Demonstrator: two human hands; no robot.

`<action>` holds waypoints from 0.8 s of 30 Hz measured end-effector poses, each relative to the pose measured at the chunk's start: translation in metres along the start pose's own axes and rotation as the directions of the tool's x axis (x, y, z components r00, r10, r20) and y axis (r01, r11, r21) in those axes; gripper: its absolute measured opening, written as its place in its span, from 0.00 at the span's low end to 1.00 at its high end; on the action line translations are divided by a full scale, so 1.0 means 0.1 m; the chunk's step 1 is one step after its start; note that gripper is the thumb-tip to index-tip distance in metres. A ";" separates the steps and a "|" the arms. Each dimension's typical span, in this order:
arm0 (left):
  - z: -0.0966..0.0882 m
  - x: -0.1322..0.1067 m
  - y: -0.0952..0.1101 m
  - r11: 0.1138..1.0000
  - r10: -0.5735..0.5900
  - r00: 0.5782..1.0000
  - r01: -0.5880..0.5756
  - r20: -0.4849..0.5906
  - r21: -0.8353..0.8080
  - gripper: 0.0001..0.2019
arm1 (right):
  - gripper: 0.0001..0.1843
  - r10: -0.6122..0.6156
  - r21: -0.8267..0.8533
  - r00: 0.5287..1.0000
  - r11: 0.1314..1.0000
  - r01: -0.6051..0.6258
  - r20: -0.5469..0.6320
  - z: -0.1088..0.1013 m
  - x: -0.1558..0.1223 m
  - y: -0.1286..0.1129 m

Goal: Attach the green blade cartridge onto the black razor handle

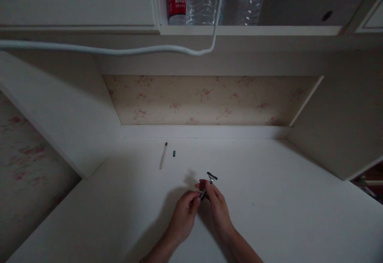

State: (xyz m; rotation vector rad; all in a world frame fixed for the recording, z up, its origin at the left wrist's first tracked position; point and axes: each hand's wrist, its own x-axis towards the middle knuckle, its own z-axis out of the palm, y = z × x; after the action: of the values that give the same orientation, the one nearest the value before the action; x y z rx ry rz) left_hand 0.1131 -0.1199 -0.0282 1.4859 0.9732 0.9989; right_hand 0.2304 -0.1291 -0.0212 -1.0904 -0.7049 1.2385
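Observation:
Between my two hands, just above the white desktop, is a razor (212,177) with its dark T-shaped head pointing up and away from me. My right hand (220,211) wraps its fingers and thumb around the handle near the head. At the lower end of the handle, my left hand (186,214) pinches with thumb and fingertips. Part of the handle is covered by the fingers. Farther back lies a pale toothbrush (163,157) with dark bristles. A small dark green piece (174,153) rests to its right; its kind is too small to make out.
The white desk (269,183) is bordered by side panels and a floral back wall (209,99). Overhead, a shelf holds several plastic bottles (177,2). A white cable (128,50) crosses in front of the shelf from the left.

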 end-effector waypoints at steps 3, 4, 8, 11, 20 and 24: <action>-0.06 0.03 0.02 0.999 -0.028 0.999 0.029 0.031 -0.042 0.16 | 0.23 -0.062 -0.063 0.998 0.996 0.061 -0.020 0.00 -0.02 -0.01; -0.09 0.04 0.03 0.996 -0.054 0.997 0.058 0.046 -0.069 0.17 | 0.22 -0.089 -0.081 0.996 0.993 0.087 -0.022 -0.01 -0.02 -0.02; -0.20 0.06 0.06 0.950 -0.164 0.985 0.170 0.044 -0.261 0.17 | 0.22 -0.135 -0.098 0.991 0.986 0.133 -0.012 0.01 -0.08 -0.04; -0.25 0.05 0.05 0.858 -0.190 0.980 0.192 0.053 -0.477 0.15 | 0.23 -0.100 -0.051 0.994 0.993 0.102 0.052 0.06 -0.14 -0.02; -0.23 0.00 0.07 0.661 -0.074 0.964 0.239 0.255 -0.711 0.13 | 0.26 0.034 0.024 0.983 0.999 -0.039 0.179 0.22 -0.35 0.04; -0.25 -0.02 0.06 0.624 -0.125 0.947 0.307 0.296 -0.719 0.16 | 0.27 0.104 0.057 0.964 0.991 -0.122 0.245 0.26 -0.40 0.08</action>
State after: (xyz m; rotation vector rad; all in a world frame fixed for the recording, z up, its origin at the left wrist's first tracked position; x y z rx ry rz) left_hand 0.0890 -0.1146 -0.0199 0.7100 0.4416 0.8758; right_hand 0.1946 -0.1616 -0.0142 -0.9395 -0.7838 1.5011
